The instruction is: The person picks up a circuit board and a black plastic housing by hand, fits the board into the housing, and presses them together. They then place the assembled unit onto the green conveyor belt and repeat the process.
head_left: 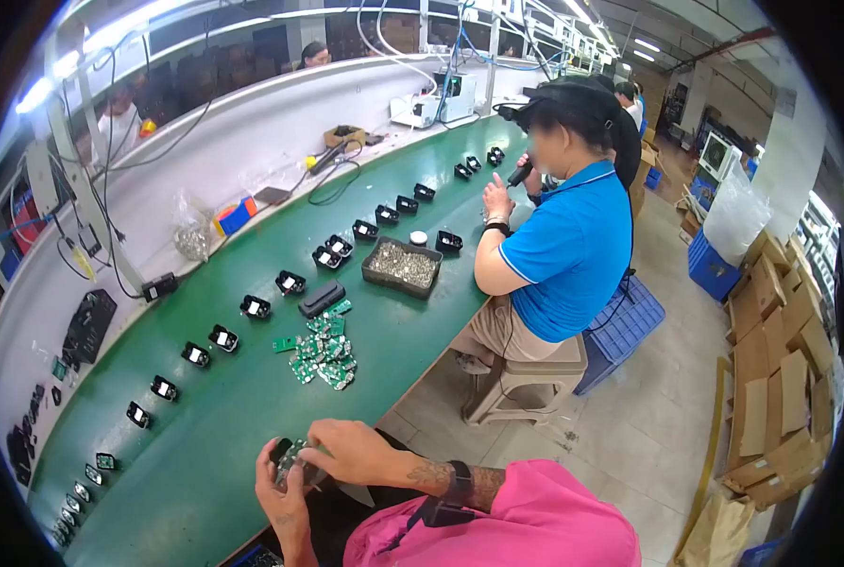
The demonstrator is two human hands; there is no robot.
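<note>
At the near edge of the green bench, my left hand (288, 506) is closed around a small black housing (276, 452). A green circuit board (291, 454) shows at the housing, between my two hands. My right hand (354, 452) reaches over from the right, its thumb and fingers closed at the board; my fingers partly hide the contact. Beyond my hands lies a loose pile of green circuit boards (324, 357). Next to the pile is a long black block (322, 300). Black housings (222, 337) with white parts inside stand in a row along the bench.
A dark tray of small metal parts (402, 265) stands farther along, beside a round white lid (418, 237). A co-worker in a blue shirt (573, 246) sits at the bench, holding a black tool. Blue crates (620, 331) and cardboard boxes (771, 378) stand to the right.
</note>
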